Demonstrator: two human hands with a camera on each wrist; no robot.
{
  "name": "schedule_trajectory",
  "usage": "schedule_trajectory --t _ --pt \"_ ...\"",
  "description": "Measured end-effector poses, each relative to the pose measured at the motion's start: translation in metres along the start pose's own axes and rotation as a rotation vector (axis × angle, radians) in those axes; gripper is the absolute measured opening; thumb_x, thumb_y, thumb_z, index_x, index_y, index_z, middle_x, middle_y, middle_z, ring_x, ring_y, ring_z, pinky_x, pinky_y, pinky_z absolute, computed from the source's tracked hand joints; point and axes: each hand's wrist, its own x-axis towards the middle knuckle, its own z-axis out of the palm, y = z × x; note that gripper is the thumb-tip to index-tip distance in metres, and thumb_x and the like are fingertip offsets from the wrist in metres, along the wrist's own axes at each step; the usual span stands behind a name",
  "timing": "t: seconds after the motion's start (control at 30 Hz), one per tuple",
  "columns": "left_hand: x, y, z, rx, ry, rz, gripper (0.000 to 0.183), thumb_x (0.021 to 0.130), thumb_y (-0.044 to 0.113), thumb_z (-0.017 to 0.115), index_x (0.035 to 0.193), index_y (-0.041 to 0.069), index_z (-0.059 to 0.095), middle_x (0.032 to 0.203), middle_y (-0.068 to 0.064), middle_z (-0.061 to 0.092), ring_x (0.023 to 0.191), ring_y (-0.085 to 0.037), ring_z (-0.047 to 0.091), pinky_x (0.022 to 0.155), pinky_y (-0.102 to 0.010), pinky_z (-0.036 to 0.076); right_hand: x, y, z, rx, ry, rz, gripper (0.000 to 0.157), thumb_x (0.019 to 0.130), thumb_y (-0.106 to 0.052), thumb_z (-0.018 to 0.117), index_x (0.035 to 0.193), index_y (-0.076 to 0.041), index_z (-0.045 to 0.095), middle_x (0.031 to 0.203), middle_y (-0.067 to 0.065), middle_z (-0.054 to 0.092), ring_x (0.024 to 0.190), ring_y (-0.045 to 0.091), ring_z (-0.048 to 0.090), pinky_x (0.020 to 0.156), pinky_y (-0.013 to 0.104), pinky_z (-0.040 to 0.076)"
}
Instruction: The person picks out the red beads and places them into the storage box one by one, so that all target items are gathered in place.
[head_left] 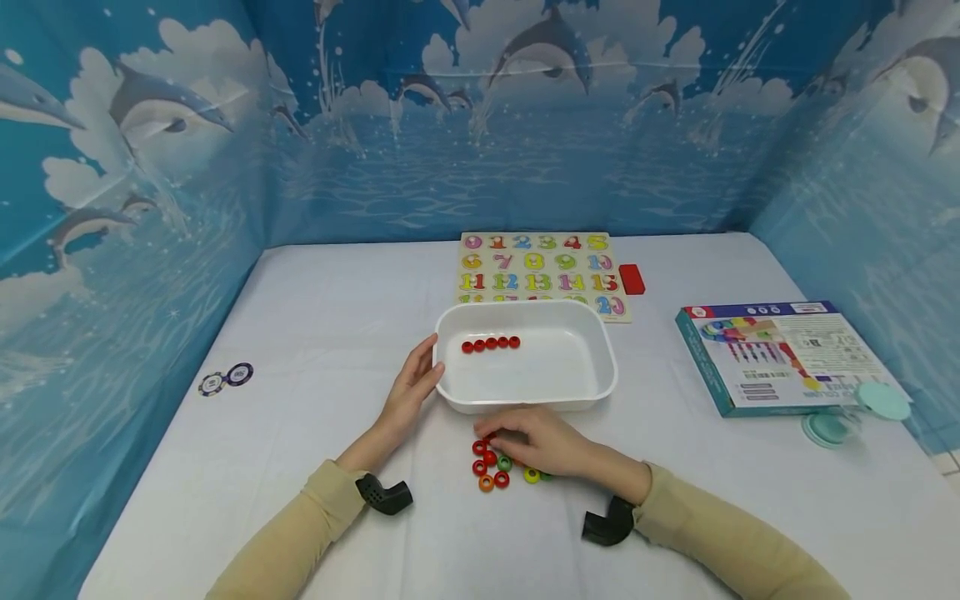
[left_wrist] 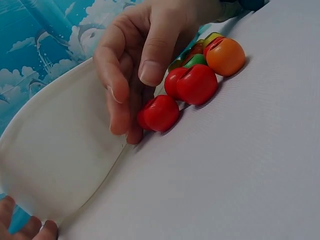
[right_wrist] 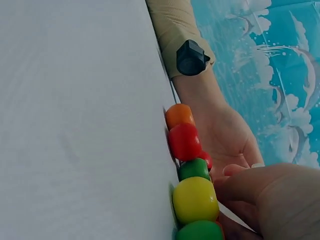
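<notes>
A white plastic tray stands in the middle of the table, with a row of several red beads inside toward its left. My left hand rests against the tray's left side, its fingers fairly straight along the wall. In front of the tray lies a loose group of beads: red, orange, green and yellow. Over this group is my right hand. In the left wrist view its fingertips touch or nearly touch a red bead, with the thumb held apart from them.
Behind the tray lies a wooden number board, a red block beside it. A boxed toy set lies at the right, near a clear jar with a mint lid. Two round chips lie far left. Dolphin-print cloth walls surround the table.
</notes>
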Motion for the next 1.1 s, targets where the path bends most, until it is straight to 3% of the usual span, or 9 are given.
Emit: schedule_trajectory --t 0.23,0.43,0.73,0.9,1.0,1.1 --pt "-0.001 0.000 0.000 0.000 -0.003 -0.001 0.052 0.095 0.017 0.043 0.141 0.007 0.021 0.145 -0.012 0.019 0.132 -0.020 0.019 0.103 -0.034 0.026 -0.002 0.001 0.003 -0.026 0.000 0.025 0.023 0.084 -0.010 0.062 0.107 -0.014 0.064 0.106 -0.009 0.061 0.100 0.004 0.054 0.085 0.024 0.046" --pt "-0.001 0.000 0.000 0.000 0.004 -0.010 0.051 0.095 0.018 0.043 0.141 0.009 0.022 0.146 -0.010 0.020 0.131 -0.017 0.020 0.103 -0.031 0.027 -0.002 -0.001 0.002 -0.007 0.005 0.100 0.024 0.081 -0.008 0.065 0.104 -0.016 0.065 0.102 -0.011 0.062 0.094 0.004 0.056 0.081 0.023 0.047" --pt "-0.001 0.002 0.001 -0.004 -0.003 0.012 0.051 0.095 0.014 0.042 0.141 0.006 0.021 0.145 -0.013 0.019 0.132 -0.024 0.017 0.103 -0.034 0.026 -0.004 -0.012 0.000 -0.042 0.039 0.182 0.024 0.078 -0.019 0.070 0.102 -0.015 0.067 0.095 -0.014 0.063 0.085 0.002 0.056 0.074 0.021 0.049" --pt "-0.001 0.003 0.002 -0.008 -0.013 0.025 0.051 0.096 0.011 0.041 0.141 0.002 0.018 0.145 -0.017 0.016 0.132 -0.029 0.014 0.104 -0.038 0.024 -0.001 -0.032 -0.016 0.027 0.016 0.164 0.024 0.078 -0.018 0.070 0.100 -0.014 0.066 0.092 -0.011 0.064 0.080 0.002 0.058 0.070 0.022 0.050" --pt "-0.001 0.003 0.001 -0.007 -0.014 0.028 0.051 0.096 0.010 0.041 0.140 0.001 0.018 0.145 -0.018 0.015 0.132 -0.030 0.014 0.103 -0.039 0.024 0.004 -0.044 -0.033 0.092 -0.002 0.129 0.025 0.078 -0.014 0.070 0.102 -0.016 0.065 0.093 -0.010 0.063 0.080 0.003 0.058 0.069 0.024 0.052" --pt "-0.001 0.003 0.001 -0.001 -0.011 0.029 0.051 0.096 0.012 0.042 0.140 0.003 0.019 0.145 -0.017 0.016 0.132 -0.030 0.015 0.103 -0.040 0.025 0.015 -0.051 -0.054 0.086 -0.001 0.075 0.026 0.079 -0.016 0.069 0.105 -0.018 0.063 0.097 -0.008 0.063 0.083 0.004 0.058 0.071 0.026 0.052"
